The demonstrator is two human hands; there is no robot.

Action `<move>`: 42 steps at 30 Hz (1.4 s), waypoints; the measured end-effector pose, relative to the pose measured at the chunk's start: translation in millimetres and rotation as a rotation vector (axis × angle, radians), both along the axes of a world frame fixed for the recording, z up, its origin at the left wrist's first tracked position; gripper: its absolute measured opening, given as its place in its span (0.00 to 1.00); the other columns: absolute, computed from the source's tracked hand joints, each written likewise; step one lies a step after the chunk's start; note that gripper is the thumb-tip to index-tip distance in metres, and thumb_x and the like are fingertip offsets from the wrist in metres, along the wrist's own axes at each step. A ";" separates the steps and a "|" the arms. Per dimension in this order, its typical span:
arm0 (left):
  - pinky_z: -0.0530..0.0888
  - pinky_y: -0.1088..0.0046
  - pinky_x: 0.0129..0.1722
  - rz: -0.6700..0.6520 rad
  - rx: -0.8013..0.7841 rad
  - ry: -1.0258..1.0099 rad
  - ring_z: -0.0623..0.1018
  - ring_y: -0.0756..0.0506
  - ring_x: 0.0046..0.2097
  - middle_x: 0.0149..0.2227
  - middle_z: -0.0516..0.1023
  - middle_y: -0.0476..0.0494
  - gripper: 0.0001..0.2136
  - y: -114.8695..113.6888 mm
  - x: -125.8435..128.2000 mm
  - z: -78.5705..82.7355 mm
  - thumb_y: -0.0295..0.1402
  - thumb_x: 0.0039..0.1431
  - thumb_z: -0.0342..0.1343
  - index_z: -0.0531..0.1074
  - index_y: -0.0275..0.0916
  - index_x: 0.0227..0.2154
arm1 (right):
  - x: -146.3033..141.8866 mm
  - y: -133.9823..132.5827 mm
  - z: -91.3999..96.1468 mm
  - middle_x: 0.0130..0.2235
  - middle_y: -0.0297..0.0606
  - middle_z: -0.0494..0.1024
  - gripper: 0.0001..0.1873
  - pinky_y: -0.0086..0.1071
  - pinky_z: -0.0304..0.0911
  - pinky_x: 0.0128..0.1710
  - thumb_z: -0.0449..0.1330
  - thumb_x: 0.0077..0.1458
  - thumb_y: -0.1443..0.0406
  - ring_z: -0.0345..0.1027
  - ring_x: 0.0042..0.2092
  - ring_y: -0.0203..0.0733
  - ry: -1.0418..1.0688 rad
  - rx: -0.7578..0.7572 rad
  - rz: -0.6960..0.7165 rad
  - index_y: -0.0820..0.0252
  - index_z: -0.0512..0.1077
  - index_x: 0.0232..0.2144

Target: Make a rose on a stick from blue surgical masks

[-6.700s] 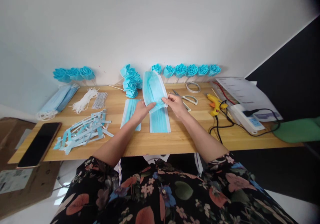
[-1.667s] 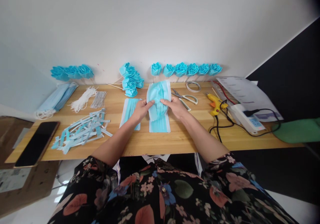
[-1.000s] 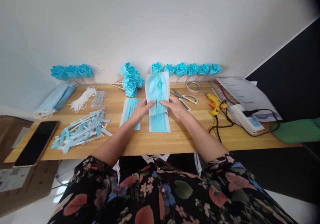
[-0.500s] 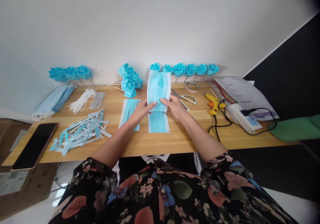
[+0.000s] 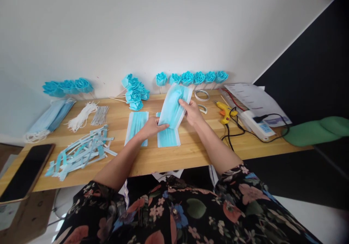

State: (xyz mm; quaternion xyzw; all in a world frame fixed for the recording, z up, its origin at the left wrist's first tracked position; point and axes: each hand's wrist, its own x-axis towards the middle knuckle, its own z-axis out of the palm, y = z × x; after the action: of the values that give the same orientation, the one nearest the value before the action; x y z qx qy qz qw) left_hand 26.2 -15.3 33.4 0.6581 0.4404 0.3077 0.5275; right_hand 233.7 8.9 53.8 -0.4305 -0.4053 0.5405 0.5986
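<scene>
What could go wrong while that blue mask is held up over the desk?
The blue mask is pinched only at its edges by the left hand and right hand, so it might slip or crumple. The right forearm could snag the black cord and drag the yellow glue gun.

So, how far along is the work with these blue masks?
Done, seemingly: finished blue roses line the wall, and cut strips lie piled. In hand: the left hand and right hand hold one mask sheet above the table. Left, probably: two flat mask pieces and a stack of whole masks.
</scene>
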 end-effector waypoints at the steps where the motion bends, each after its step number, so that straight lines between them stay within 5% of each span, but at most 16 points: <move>1: 0.68 0.70 0.28 -0.015 0.001 0.013 0.72 0.45 0.28 0.21 0.73 0.47 0.18 0.1 0.2 -0.6 0.48 0.46 0.69 0.74 0.37 0.21 | 2.3 2.1 1.0 0.36 0.36 0.84 0.29 0.39 0.72 0.44 0.76 0.33 0.44 0.76 0.42 0.48 0.006 0.012 -0.030 0.56 0.78 0.32; 8: 0.63 0.74 0.22 -0.148 0.055 0.041 0.66 0.50 0.22 0.18 0.69 0.52 0.17 -2.8 -1.3 5.8 0.46 0.49 0.67 0.72 0.38 0.18 | 13.6 13.1 2.8 0.38 0.38 0.84 0.29 0.42 0.73 0.46 0.75 0.32 0.44 0.77 0.47 0.52 0.028 0.063 -0.171 0.55 0.76 0.32; 13: 0.73 0.71 0.28 -0.196 -0.042 -0.039 0.76 0.45 0.28 0.25 0.79 0.46 0.18 -6.7 -1.1 11.7 0.49 0.47 0.69 0.78 0.37 0.24 | 12.7 13.5 0.7 0.36 0.37 0.84 0.28 0.43 0.73 0.46 0.74 0.33 0.44 0.77 0.46 0.52 0.018 0.050 -0.148 0.54 0.75 0.32; 19: 0.78 0.63 0.44 -0.120 -0.097 -0.203 0.81 0.37 0.45 0.41 0.84 0.39 0.23 -9.6 1.1 14.5 0.52 0.51 0.67 0.80 0.37 0.40 | -4.5 1.8 -6.0 0.32 0.35 0.82 0.27 0.39 0.71 0.41 0.75 0.32 0.45 0.76 0.39 0.47 0.004 -0.033 -0.059 0.54 0.75 0.28; 24: 0.77 0.63 0.40 0.042 -0.117 -0.210 0.81 0.38 0.40 0.38 0.84 0.39 0.25 0.4 -5.0 10.1 0.47 0.43 0.72 0.79 0.35 0.40 | -9.6 -2.2 -9.7 0.32 0.36 0.82 0.30 0.34 0.70 0.34 0.67 0.42 0.36 0.75 0.36 0.44 -0.056 -0.036 0.106 0.55 0.77 0.31; 27: 0.77 0.64 0.40 0.193 -0.090 -0.290 0.81 0.39 0.39 0.39 0.84 0.40 0.27 7.5 -19.0 20.9 0.45 0.41 0.72 0.77 0.34 0.43 | -4.1 2.6 -11.5 0.36 0.38 0.82 0.34 0.31 0.67 0.28 0.61 0.48 0.34 0.74 0.35 0.41 -0.064 -0.003 0.146 0.55 0.79 0.40; 30: 0.78 0.64 0.41 0.332 -0.013 -0.348 0.81 0.40 0.39 0.40 0.84 0.40 0.29 9.6 -38.6 40.7 0.44 0.41 0.71 0.76 0.34 0.46 | 1.4 6.4 -15.8 0.42 0.40 0.83 0.29 0.31 0.67 0.31 0.61 0.56 0.42 0.75 0.38 0.41 -0.297 0.002 0.114 0.56 0.78 0.47; 35: 0.78 0.62 0.42 0.347 0.005 -0.166 0.81 0.38 0.41 0.38 0.83 0.41 0.27 -1.9 -72.7 60.8 0.45 0.43 0.68 0.76 0.35 0.45 | 1.1 2.5 -20.0 0.48 0.44 0.83 0.16 0.39 0.68 0.49 0.60 0.63 0.61 0.76 0.50 0.49 -1.146 0.136 0.103 0.59 0.78 0.51; 38: 0.77 0.62 0.40 0.306 -0.080 0.016 0.80 0.37 0.40 0.35 0.82 0.44 0.25 -14.1 -89.7 50.2 0.44 0.42 0.68 0.77 0.36 0.44 | -1.7 -1.8 -18.0 0.53 0.46 0.81 0.22 0.40 0.66 0.51 0.64 0.62 0.60 0.74 0.55 0.53 -1.426 0.160 0.152 0.59 0.74 0.57; 42: 0.77 0.60 0.42 0.327 -0.073 0.187 0.79 0.35 0.42 0.38 0.83 0.43 0.28 -25.1 -105.5 21.0 0.45 0.42 0.64 0.78 0.36 0.47 | -2.5 -1.9 -16.1 0.52 0.46 0.80 0.22 0.38 0.66 0.48 0.66 0.60 0.57 0.74 0.54 0.53 -1.521 0.119 0.195 0.58 0.76 0.55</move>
State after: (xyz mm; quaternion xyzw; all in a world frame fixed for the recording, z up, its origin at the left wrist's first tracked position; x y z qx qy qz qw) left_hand -79.3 -40.4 54.4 0.5838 0.5995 0.3108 0.4507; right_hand 231.2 6.9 37.6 -0.6130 -0.7701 0.1232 0.1268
